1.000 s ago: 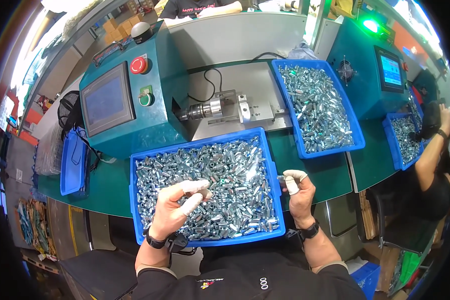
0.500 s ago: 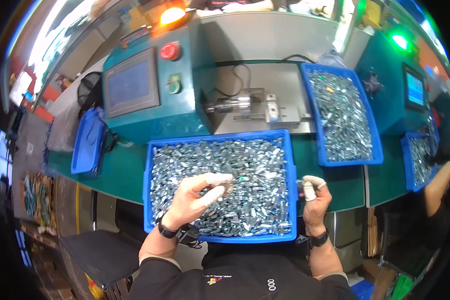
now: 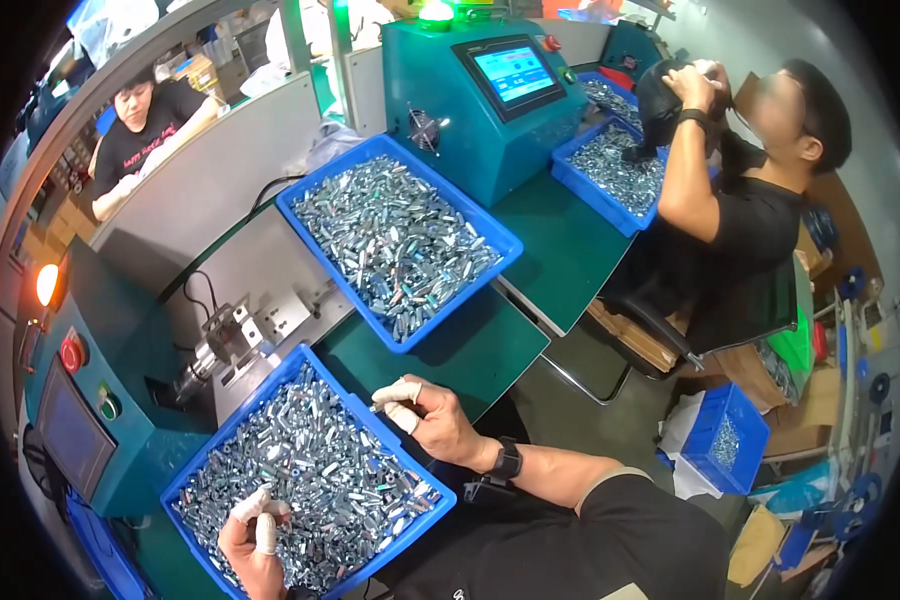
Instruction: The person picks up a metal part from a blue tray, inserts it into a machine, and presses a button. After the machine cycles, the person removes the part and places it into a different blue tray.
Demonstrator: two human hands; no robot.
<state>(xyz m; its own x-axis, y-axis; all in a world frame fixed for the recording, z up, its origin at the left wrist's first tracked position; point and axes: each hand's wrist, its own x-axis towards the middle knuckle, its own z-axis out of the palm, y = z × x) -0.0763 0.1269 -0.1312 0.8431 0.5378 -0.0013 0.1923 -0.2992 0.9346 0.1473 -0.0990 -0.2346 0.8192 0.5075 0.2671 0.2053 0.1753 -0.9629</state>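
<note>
My left hand (image 3: 253,548) is closed in a pinch above the near blue bin (image 3: 425,512), which is full of small silvery metal parts (image 3: 315,470). White finger covers are on its fingertips; whatever they pinch is too small to make out. Just past that bin's right edge, my right hand (image 3: 438,425), also with white finger covers, pinches a small metal part (image 3: 375,407) between thumb and forefinger. A teal machine (image 3: 120,370) with a metal chuck (image 3: 202,362) stands beyond the bin, on the left.
A second blue bin (image 3: 510,255) of metal parts sits farther back. Behind it stands another teal machine (image 3: 440,90) with a lit screen. At right a seated person (image 3: 760,220) raises a black object beside a third bin (image 3: 570,180). Another person (image 3: 150,130) is behind the partition (image 3: 190,150).
The view has swung to the right, bringing the seated person and second machine into fuller sight. Both hands stay pinched, the left over the near bin, the right beside it.
</note>
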